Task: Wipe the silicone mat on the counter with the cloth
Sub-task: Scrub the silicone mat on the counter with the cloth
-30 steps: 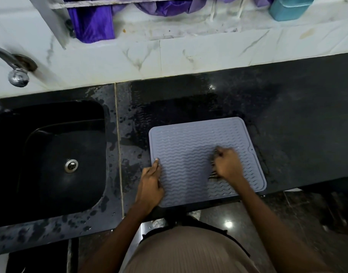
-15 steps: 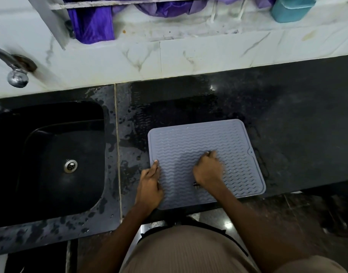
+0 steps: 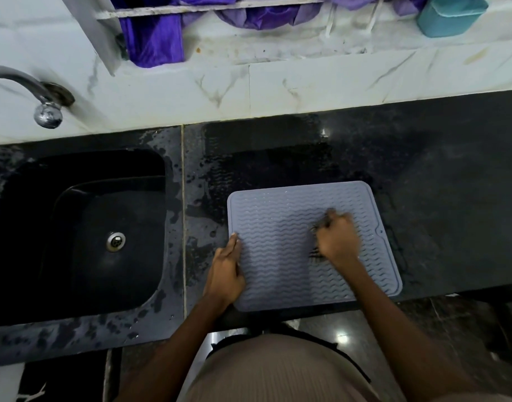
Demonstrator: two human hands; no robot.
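The left hand [image 3: 225, 269] lies flat, fingers together, on the mat [image 3: 280, 227] edge, likely pinning it, while the right hand [image 3: 336, 237] (blurred) fists a dark cloth [image 3: 317, 253] mid-mat.

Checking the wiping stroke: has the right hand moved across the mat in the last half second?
Yes. The right hand slid right across the mat, toward its notched right edge.

Grey mat [image 3: 280, 227] with wavy ridges lies flat at counter front edge; dark cloth [image 3: 317, 252] bunched on mat's middle, mostly hidden, blurred
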